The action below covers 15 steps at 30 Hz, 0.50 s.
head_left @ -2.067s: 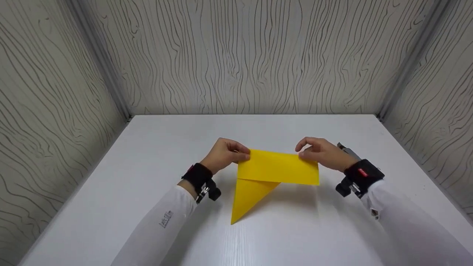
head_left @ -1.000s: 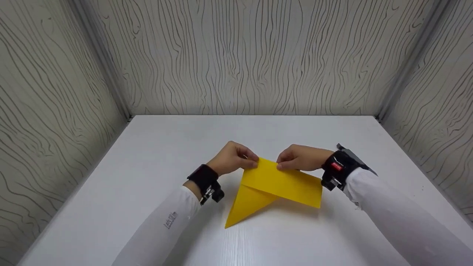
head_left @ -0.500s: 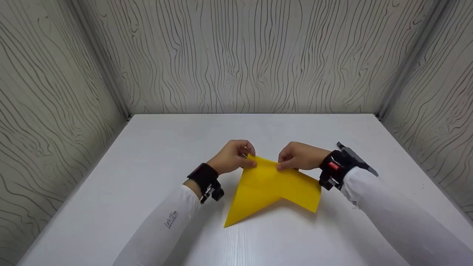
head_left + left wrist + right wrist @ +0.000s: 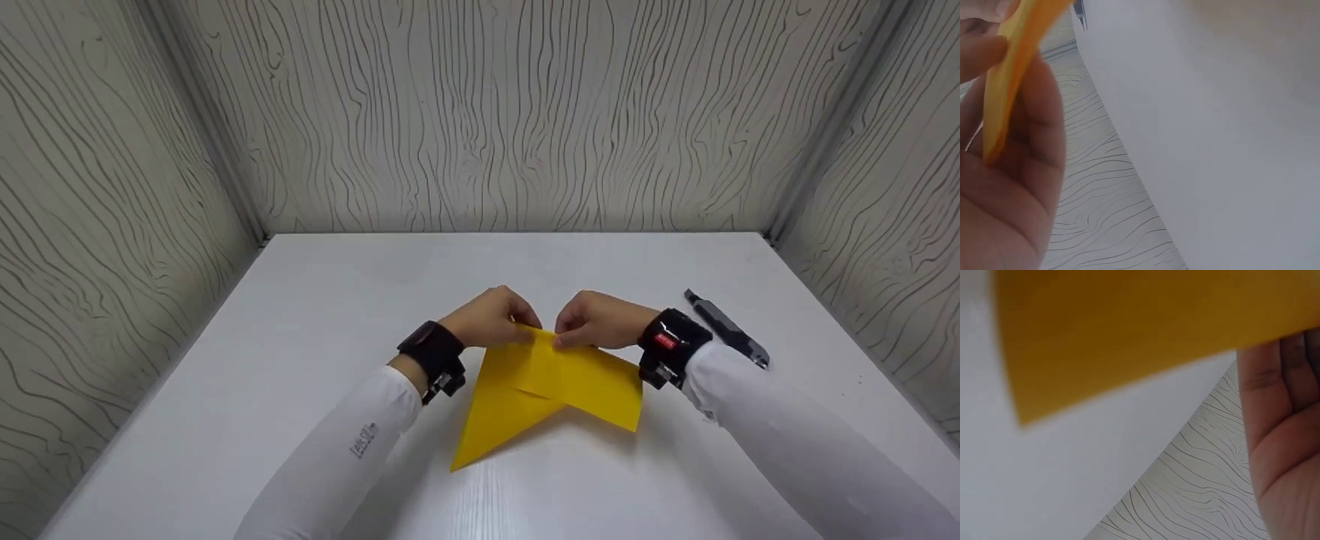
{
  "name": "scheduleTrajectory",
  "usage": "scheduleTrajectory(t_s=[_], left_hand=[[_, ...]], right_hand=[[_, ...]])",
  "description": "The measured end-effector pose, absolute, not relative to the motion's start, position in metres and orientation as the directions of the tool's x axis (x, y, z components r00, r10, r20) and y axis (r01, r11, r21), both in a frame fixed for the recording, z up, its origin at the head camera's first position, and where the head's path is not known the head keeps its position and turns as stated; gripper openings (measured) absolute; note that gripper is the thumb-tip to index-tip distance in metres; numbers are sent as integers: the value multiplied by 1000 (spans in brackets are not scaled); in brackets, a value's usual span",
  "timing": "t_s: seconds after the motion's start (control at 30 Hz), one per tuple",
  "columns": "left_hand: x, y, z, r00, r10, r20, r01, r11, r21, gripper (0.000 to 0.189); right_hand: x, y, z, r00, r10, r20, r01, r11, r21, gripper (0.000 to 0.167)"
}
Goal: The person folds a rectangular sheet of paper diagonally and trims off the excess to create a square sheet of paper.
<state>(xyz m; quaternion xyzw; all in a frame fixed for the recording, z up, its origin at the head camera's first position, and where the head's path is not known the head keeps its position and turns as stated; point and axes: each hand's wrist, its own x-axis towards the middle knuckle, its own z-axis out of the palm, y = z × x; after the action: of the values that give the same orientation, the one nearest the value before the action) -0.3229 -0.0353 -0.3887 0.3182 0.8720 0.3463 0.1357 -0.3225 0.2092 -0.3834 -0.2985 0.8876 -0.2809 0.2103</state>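
A folded sheet of yellow paper (image 4: 517, 382) is held up over the white table, one pointed corner slanting down to the left and a flap reaching right. My left hand (image 4: 491, 316) pinches its top edge between thumb and fingers. Close beside it, my right hand (image 4: 600, 320) pinches the same edge slightly further right. In the left wrist view the paper (image 4: 1010, 73) runs between thumb and curled fingers. The right wrist view has the paper's flap (image 4: 1129, 332) hanging large in front, with the right fingers (image 4: 1264, 382) partly hidden behind it.
A grey and black utility knife (image 4: 726, 328) lies on the white table (image 4: 337, 300), just beyond the right wrist. Wood-patterned panels (image 4: 480, 112) enclose the back and both sides. Each wrist wears a black strap with a small camera.
My right hand has shifted left along the paper's top edge, toward the left hand. The left hand has moved right, and the paper's right flap has tilted down. The knife now shows fully.
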Motion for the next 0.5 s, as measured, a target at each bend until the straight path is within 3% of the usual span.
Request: scheduleTrajectory(t_s=[0.27,0.5], left_hand=[[-319,-20,-370,-756,648,-95,521,683,512,17],[-322,-23,-364,-710,700,-73,585,645,491,17]], right_hand=[[-324,202,-383,-686,-717,-123,-510,595,-621,15],[-321,201,-381,-696,-708,-121,-490,592,-640,19]])
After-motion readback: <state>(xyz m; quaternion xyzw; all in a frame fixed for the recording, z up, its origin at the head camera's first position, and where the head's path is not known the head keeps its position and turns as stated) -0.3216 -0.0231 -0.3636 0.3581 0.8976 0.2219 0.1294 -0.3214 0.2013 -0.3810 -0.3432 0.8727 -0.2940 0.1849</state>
